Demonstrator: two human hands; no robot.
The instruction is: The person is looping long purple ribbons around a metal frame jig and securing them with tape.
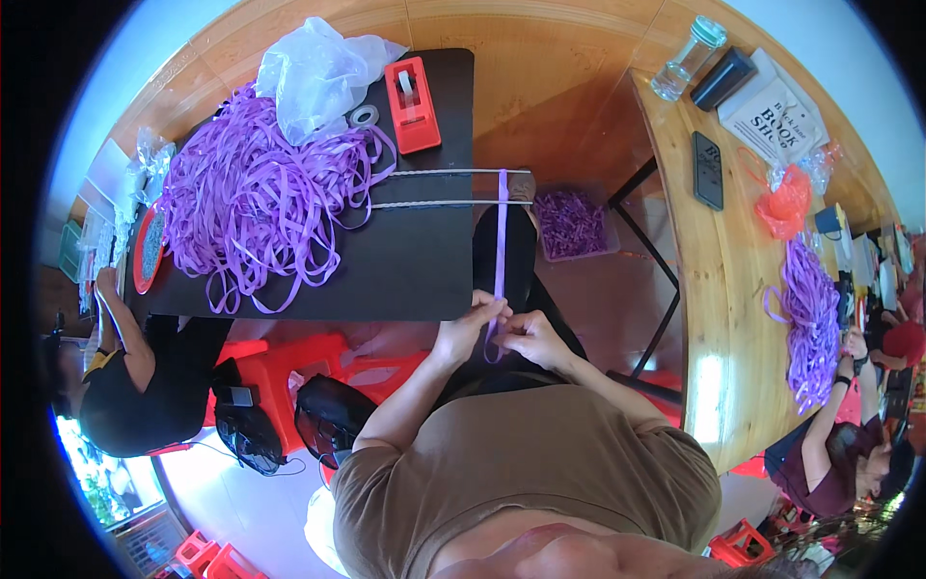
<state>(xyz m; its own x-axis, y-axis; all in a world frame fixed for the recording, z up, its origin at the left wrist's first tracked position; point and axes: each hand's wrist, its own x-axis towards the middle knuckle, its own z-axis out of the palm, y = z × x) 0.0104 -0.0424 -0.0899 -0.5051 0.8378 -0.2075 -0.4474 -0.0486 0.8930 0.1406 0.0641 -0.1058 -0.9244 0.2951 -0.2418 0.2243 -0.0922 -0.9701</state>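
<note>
"So, how far along are we at the black table (415, 270)?"

"Partway through a single strip, we'd judge. A purple ribbon heap (251, 193), loose and tangled, covers much of the table's left half, so plenty looks left."

"Anything done?"

"Perhaps. On the floor right of the table we see a clear box (584, 255) of purple pieces (574, 220), but we can't tell whether they're finished."

"And our own length?"

"Our purple strip (501, 232) lies beyond the table's right edge, running towards us from two metal rods (451, 173) that jut past that edge. It's flat, narrow, faintly shiny and drawn straight, with a small slack loop at its near end."

"Our fingers?"

"Our left hand (473, 326), by the table's near right corner, pinches the strip. Our right hand (535, 340), farther right of that corner, has fingertips closed on the near end; we can't make out the fold."
</note>
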